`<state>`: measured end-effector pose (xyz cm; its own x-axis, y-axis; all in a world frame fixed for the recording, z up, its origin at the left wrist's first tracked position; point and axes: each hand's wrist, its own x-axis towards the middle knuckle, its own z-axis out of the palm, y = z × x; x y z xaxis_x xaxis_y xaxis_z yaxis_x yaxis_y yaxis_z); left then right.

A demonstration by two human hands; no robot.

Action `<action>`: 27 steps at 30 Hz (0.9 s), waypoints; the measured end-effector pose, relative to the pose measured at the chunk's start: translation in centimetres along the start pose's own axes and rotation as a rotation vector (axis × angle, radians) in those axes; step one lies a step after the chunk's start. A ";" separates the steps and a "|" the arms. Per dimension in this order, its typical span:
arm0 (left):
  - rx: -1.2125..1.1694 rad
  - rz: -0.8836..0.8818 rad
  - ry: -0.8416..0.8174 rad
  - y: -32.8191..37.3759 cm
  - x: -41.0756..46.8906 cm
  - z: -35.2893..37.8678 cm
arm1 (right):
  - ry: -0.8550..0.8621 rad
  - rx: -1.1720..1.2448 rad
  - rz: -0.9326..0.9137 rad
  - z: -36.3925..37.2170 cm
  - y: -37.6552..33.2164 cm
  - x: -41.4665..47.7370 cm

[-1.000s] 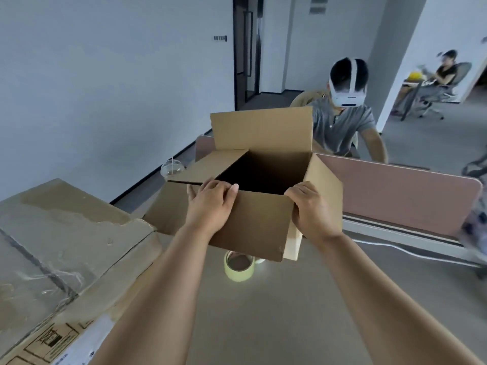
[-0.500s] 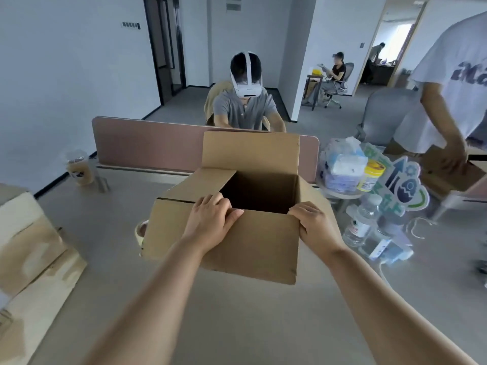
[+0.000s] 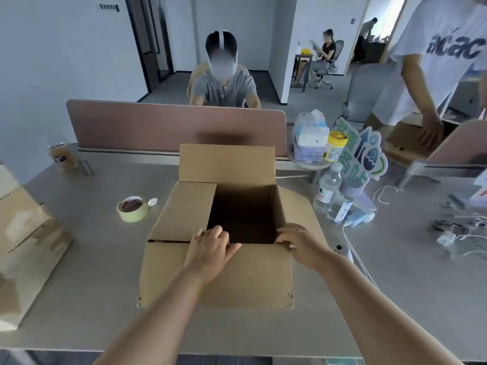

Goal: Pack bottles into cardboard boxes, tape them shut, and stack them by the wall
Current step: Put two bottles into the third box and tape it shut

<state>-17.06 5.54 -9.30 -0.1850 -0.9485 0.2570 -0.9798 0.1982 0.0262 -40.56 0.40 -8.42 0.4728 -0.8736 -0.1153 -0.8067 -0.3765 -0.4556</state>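
Note:
An open cardboard box (image 3: 218,280) stands on the grey table (image 3: 395,285) right in front of me, flaps spread, its inside dark and seemingly empty. My left hand (image 3: 210,250) grips the near rim with fingers curled over the edge. My right hand (image 3: 300,242) holds the near right corner of the rim. Two clear water bottles (image 3: 326,192) stand to the right of the box. A roll of yellowish tape (image 3: 132,208) lies to the left of it.
Taped cardboard boxes (image 3: 23,233) sit at the left edge. A pink divider (image 3: 174,125) runs behind the box, a seated person beyond it. Tissues, a yellow jar (image 3: 336,146), a sign and cables crowd the right. A standing person handles another box at far right.
The box has swung from the left to the middle of the table and come down onto it. Both hands have stayed on its near rim. The tape roll now shows beside the box.

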 end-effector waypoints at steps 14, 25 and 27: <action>-0.029 0.072 -0.400 0.4 -1.4 -0.8 | -0.062 -0.252 0.550 1.6 -6.2 0.7; -0.352 -0.177 -0.766 1.7 -0.4 -1.3 | 0.028 -0.199 0.651 4.8 -6.9 1.9; -0.142 -0.220 -0.699 1.6 -0.4 -1.9 | 0.031 -0.182 0.662 4.8 -6.8 1.8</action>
<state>-18.41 6.70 -7.56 -0.0374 -0.8966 -0.4413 -0.9893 -0.0291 0.1430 -32.50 2.87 -9.76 -0.1485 -0.9447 -0.2923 -0.9702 0.1964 -0.1420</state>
